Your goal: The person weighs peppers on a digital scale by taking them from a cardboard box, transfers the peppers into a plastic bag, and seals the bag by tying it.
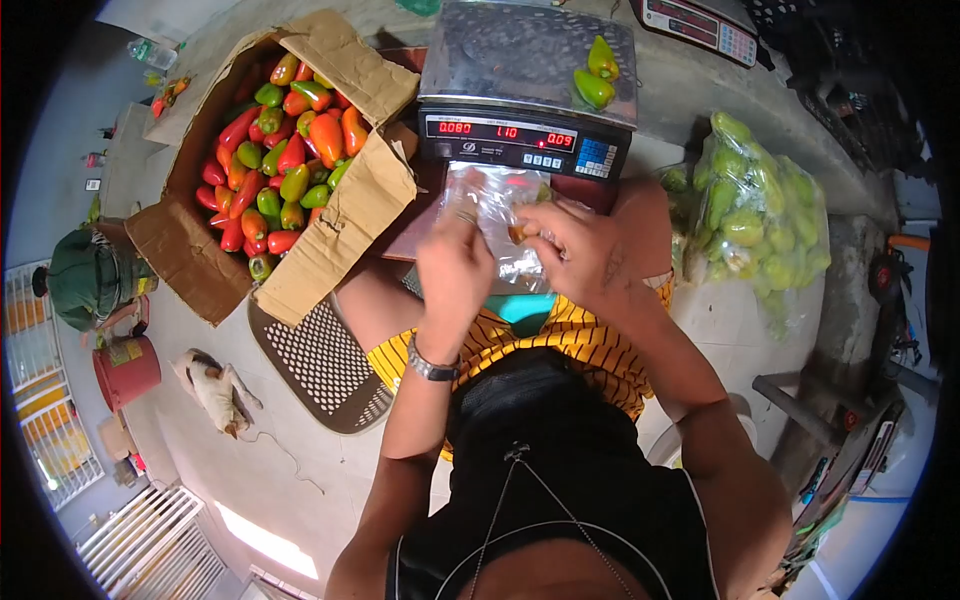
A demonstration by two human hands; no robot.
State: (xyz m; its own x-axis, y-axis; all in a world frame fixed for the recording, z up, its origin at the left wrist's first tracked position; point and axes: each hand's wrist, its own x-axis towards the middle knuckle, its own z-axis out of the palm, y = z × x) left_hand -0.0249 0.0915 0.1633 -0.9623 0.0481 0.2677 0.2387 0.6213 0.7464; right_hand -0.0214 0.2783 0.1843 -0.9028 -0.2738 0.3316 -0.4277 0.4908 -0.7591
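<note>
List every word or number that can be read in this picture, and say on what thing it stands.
"0.080", "1.10" and "0.09": red digits on the display of the scale, as well as they can be made out.
Small labels over the digits and the blue keys of the scale: too small to read.
Second scale at the top edge: keys and display too blurred to read.
Red bucket: yellow label, unreadable.

Clear bag's (495, 215) contents blurred behind both hands, scale (527, 70) display digits barely legible, second scale (700, 25) cut off at top edge

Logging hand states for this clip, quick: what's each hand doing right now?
Left hand: closed on the clear bag, gripping its edge.
Right hand: closed on the same bag, fingers pinching it.
</note>
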